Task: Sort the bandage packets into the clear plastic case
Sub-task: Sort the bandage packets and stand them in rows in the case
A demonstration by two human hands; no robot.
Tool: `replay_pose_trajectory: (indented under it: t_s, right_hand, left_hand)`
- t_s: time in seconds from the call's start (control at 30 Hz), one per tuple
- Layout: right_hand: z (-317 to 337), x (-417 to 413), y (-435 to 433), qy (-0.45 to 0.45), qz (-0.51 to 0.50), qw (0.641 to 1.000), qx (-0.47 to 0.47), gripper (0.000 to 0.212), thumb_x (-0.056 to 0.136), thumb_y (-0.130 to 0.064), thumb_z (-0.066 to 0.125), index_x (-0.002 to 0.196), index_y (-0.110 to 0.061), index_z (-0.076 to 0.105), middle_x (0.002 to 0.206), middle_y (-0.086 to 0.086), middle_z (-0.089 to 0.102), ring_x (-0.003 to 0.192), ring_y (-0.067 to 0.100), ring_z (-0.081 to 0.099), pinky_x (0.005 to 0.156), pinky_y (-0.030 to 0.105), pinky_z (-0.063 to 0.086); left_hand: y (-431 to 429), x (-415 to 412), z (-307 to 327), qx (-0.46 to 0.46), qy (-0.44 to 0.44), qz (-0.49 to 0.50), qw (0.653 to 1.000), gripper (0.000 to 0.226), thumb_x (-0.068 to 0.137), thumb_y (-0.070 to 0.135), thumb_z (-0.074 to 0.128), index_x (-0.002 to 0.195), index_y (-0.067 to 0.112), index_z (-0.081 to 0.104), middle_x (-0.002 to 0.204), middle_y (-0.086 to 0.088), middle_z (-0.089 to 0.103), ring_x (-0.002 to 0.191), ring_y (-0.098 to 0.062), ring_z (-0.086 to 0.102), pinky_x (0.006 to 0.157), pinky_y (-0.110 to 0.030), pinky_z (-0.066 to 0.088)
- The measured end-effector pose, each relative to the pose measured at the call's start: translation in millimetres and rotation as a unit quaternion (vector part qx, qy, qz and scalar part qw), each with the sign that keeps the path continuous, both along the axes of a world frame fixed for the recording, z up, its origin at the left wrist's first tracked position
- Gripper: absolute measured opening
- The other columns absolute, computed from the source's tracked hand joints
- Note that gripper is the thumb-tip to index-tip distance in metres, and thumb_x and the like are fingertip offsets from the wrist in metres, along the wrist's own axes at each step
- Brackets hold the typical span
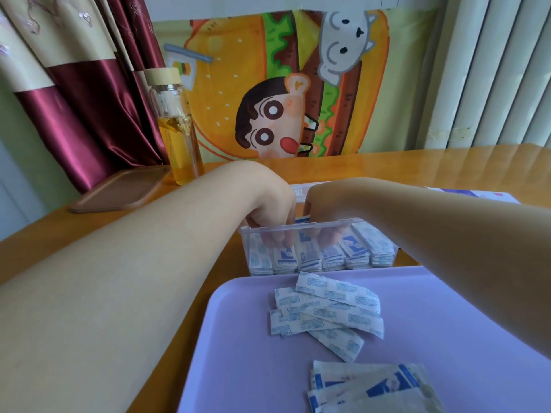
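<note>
Wooden table carries the clear plastic case (343, 224) just behind a purple tray (238, 338), where 2 loose heaps of bandage packets (328, 305) lie. I see my left hand (274, 204) and right hand (325, 198) close together, fingers dipped into the case among upright packets (357, 251); whether either pinches one, I cannot tell.
</note>
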State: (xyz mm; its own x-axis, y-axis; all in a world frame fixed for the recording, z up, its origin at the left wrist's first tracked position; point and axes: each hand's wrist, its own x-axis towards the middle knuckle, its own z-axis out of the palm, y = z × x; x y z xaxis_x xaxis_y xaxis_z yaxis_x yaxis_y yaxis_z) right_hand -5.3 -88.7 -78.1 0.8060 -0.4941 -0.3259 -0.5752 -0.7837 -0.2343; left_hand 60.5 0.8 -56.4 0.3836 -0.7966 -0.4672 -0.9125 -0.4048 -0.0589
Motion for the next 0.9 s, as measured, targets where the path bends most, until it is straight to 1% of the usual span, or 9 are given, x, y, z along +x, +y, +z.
replay_pose_trajectory:
  t_s: [0.1,0.23,0.33,0.43,0.5,0.6,0.7,0.8,0.9]
  right_hand:
    - [1,2,1,0.016,-0.005,1.000,0.007,0.015,0.085,-0.010,0.064,0.072,-0.009,0.058,0.037,-0.004,0.057,0.033,0.006,0.056,0.036,0.011,0.041]
    - [1,3,3,0.018,-0.004,1.000,-0.020,0.018,0.085,-0.015,0.065,0.070,-0.011,0.056,0.049,-0.003,0.060,0.042,0.008,0.058,0.049,0.020,0.047]
    - [-1,3,2,0.006,-0.005,0.999,-0.031,0.022,0.085,-0.014,0.064,0.067,-0.010,0.051,0.039,-0.004,0.054,0.031,0.006,0.051,0.038,0.015,0.040]
    - [-1,0,3,-0.012,-0.035,0.999,0.023,0.017,0.085,-0.016,0.065,0.075,-0.007,0.055,0.044,-0.001,0.057,0.030,0.010,0.053,0.039,0.017,0.044]
    - [1,-1,3,-0.013,-0.029,0.999,0.024,0.022,0.087,-0.022,0.065,0.072,-0.008,0.054,0.035,-0.003,0.055,0.028,0.008,0.052,0.035,0.014,0.040]
    - [1,-1,2,-0.002,-0.009,1.000,-0.020,0.027,0.085,-0.026,0.065,0.067,-0.010,0.053,0.035,-0.004,0.055,0.032,0.007,0.053,0.045,0.019,0.041]
    - [-1,2,-1,-0.009,-0.019,1.000,-0.013,0.030,0.085,-0.033,0.066,0.068,-0.011,0.054,0.037,-0.004,0.058,0.037,0.007,0.056,0.049,0.021,0.042]
    - [-1,-1,-2,-0.030,-0.006,0.997,-0.064,0.035,0.084,-0.044,0.064,0.067,-0.014,0.054,0.033,-0.005,0.054,0.058,0.013,0.056,0.059,0.023,0.043]
    - [6,-13,-1,-0.107,-0.007,0.992,-0.062,0.034,0.086,-0.042,0.062,0.073,-0.011,0.059,0.068,0.001,0.068,0.060,0.014,0.055,0.055,0.022,0.042]
  left_hand:
    - [0,-2,1,0.005,0.002,0.000,1.000,0.025,0.092,0.016,0.058,0.115,0.019,0.068,0.112,0.004,0.068,0.104,-0.013,0.062,0.092,-0.027,0.049]
    - [-1,-2,2,0.009,0.009,0.007,1.000,0.024,0.092,0.017,0.059,0.113,0.020,0.068,0.098,0.010,0.065,0.100,-0.011,0.062,0.091,-0.025,0.049]
    - [-1,-1,1,0.007,0.006,0.007,1.000,0.024,0.091,0.017,0.060,0.113,0.022,0.068,0.091,0.013,0.065,0.097,-0.009,0.061,0.088,-0.024,0.049]
    - [-2,0,0,0.008,0.015,0.015,1.000,0.024,0.092,0.018,0.059,0.115,0.021,0.068,0.100,0.009,0.067,0.097,-0.010,0.062,0.087,-0.023,0.050]
    - [-2,0,0,0.008,0.014,0.018,1.000,0.025,0.091,0.018,0.060,0.115,0.021,0.068,0.107,0.007,0.067,0.098,-0.010,0.062,0.086,-0.023,0.050]
    - [-4,-1,0,0.004,0.005,0.017,1.000,0.024,0.090,0.019,0.062,0.113,0.021,0.069,0.110,0.005,0.067,0.099,-0.011,0.061,0.087,-0.023,0.050]
    - [-4,2,-1,0.004,-0.002,0.018,1.000,0.023,0.090,0.019,0.063,0.112,0.022,0.070,0.105,0.007,0.067,0.098,-0.010,0.062,0.088,-0.024,0.051]
    - [-4,6,-2,-0.017,0.010,0.035,0.999,0.019,0.089,0.017,0.064,0.105,0.021,0.072,0.102,0.006,0.068,0.093,-0.009,0.064,0.082,-0.021,0.053]
    - [1,7,2,-0.067,0.003,0.042,0.997,0.019,0.089,0.012,0.062,0.103,0.020,0.072,0.099,0.004,0.069,0.088,-0.009,0.065,0.078,-0.022,0.054]
